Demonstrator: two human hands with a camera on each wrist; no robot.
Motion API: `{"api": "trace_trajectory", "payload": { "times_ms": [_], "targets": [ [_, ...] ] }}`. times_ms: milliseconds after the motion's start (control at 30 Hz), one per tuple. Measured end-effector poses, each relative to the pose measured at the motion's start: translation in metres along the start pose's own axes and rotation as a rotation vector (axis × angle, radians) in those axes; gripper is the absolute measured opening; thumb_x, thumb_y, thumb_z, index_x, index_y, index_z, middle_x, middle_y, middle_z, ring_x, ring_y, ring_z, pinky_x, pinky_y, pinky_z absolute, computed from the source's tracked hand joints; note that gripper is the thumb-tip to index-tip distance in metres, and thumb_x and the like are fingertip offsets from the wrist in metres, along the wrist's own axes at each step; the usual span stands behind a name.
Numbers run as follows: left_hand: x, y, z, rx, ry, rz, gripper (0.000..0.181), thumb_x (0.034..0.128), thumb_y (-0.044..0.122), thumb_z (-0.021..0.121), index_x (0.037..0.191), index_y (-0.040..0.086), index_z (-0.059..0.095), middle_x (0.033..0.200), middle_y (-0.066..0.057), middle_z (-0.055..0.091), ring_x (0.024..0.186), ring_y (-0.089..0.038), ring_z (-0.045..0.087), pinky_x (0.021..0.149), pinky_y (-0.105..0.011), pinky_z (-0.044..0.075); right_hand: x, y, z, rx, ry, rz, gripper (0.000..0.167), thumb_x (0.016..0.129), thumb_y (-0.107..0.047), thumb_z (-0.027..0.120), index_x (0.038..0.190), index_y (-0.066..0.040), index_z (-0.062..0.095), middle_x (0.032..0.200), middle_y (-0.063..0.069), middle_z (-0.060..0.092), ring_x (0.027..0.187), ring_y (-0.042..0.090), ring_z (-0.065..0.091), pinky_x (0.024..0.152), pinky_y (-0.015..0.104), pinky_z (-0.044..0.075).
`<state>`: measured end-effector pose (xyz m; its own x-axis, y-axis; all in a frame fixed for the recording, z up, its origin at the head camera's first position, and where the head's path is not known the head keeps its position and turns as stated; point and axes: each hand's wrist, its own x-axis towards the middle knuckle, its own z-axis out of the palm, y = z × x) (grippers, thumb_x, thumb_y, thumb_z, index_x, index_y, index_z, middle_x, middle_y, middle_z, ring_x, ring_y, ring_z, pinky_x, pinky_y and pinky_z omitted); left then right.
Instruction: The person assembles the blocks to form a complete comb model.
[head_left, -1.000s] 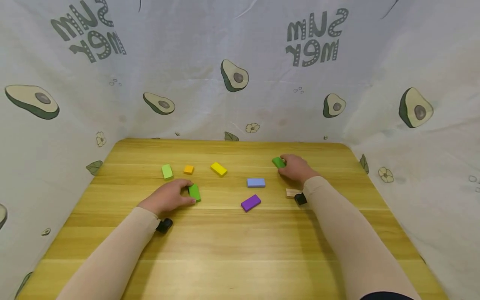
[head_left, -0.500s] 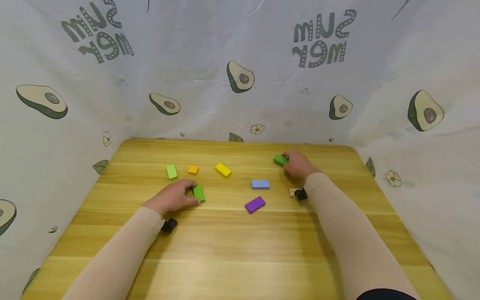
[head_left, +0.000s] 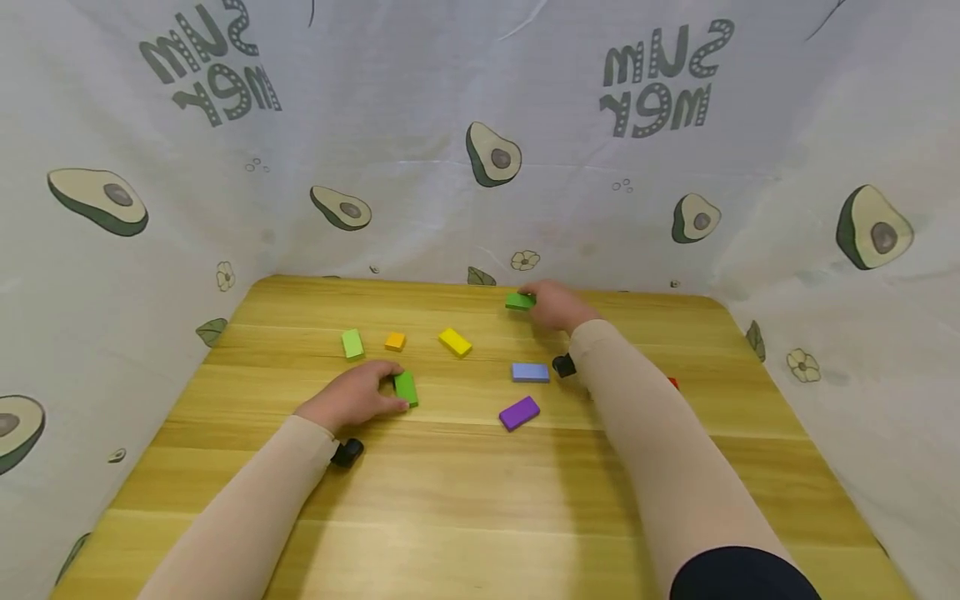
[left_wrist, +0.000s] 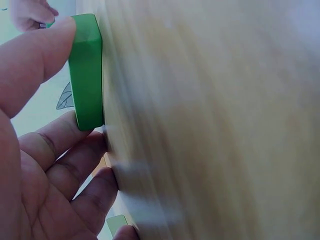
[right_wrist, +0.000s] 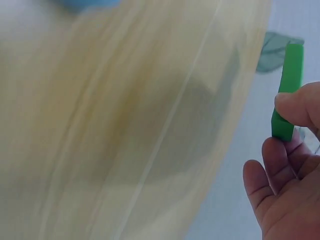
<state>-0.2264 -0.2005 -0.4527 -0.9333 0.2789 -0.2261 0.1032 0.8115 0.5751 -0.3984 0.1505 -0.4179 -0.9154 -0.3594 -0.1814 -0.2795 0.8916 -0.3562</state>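
Note:
My left hand (head_left: 356, 394) pinches a green block (head_left: 406, 389) at its two ends, between thumb and fingertips, low at the tabletop. In the left wrist view this green block (left_wrist: 87, 75) stands close against the wood. Toward the far edge, my right hand (head_left: 558, 307) holds a second green block (head_left: 519, 301) between thumb and fingers. The right wrist view shows that block (right_wrist: 291, 75) apart from the table, one end sticking out past the thumb. Nearest the right wrist lies a light blue block (head_left: 530, 372), with a purple block (head_left: 519, 413) in front of it.
A light green block (head_left: 352, 344), a small orange block (head_left: 395, 341) and a yellow block (head_left: 455, 342) lie across the back left. A bit of something red (head_left: 672, 382) peeks out beside the right sleeve. A printed cloth (head_left: 420, 233) hangs behind the table (head_left: 450, 517).
My right hand has carried its green block left and toward the far edge, turning it more crosswise. The right forearm now covers the plain wooden block and uncovers something red. My left hand keeps its hold.

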Motion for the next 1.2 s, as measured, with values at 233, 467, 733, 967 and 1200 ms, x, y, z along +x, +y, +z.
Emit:
{"api": "trace_trajectory", "payload": {
  "times_ms": [233,467,733,967,1200],
  "targets": [
    [0.002,0.002,0.001,-0.011,0.000,0.006,0.070,0.0939,0.038,0.080,0.151,0.006,0.055,0.158,-0.016,0.053,0.149,-0.039,0.046,0.123,-0.056,0.036,0.022,-0.017,0.012,0.014,-0.036,-0.053,0.051,0.101,-0.004,0.057,0.152,-0.007,0.056,0.155,0.018,0.055,0.141,0.034,0.052,0.123,0.049,0.040],
    [0.001,0.003,0.004,-0.014,0.002,0.002,0.070,0.0940,0.038,0.080,0.151,0.007,0.055,0.158,-0.016,0.053,0.150,-0.038,0.046,0.123,-0.056,0.036,0.035,-0.025,0.026,-0.004,-0.061,-0.077,0.052,0.099,0.001,0.056,0.150,-0.007,0.058,0.154,0.017,0.057,0.143,0.034,0.052,0.124,0.048,0.038],
    [0.001,0.004,0.003,-0.020,0.003,-0.005,0.070,0.0941,0.037,0.081,0.151,0.006,0.055,0.159,-0.015,0.053,0.150,-0.038,0.045,0.124,-0.056,0.036,0.043,-0.032,0.031,-0.017,-0.081,-0.065,0.052,0.100,-0.001,0.057,0.152,-0.008,0.057,0.156,0.017,0.055,0.145,0.034,0.051,0.125,0.048,0.037],
    [0.001,0.001,0.002,-0.014,0.004,-0.015,0.071,0.0943,0.038,0.080,0.152,0.007,0.054,0.160,-0.015,0.052,0.151,-0.038,0.045,0.124,-0.056,0.036,0.043,-0.035,0.030,-0.016,-0.128,-0.047,0.052,0.101,-0.001,0.058,0.152,-0.007,0.057,0.158,0.017,0.053,0.145,0.034,0.051,0.126,0.048,0.036],
    [0.002,-0.001,0.001,-0.014,0.007,-0.018,0.070,0.0945,0.037,0.080,0.153,0.007,0.054,0.160,-0.016,0.051,0.151,-0.038,0.044,0.124,-0.056,0.035,0.045,-0.036,0.031,-0.031,-0.129,-0.045,0.052,0.100,-0.001,0.059,0.152,-0.007,0.057,0.156,0.017,0.055,0.143,0.034,0.052,0.126,0.049,0.036]
  ]
}}
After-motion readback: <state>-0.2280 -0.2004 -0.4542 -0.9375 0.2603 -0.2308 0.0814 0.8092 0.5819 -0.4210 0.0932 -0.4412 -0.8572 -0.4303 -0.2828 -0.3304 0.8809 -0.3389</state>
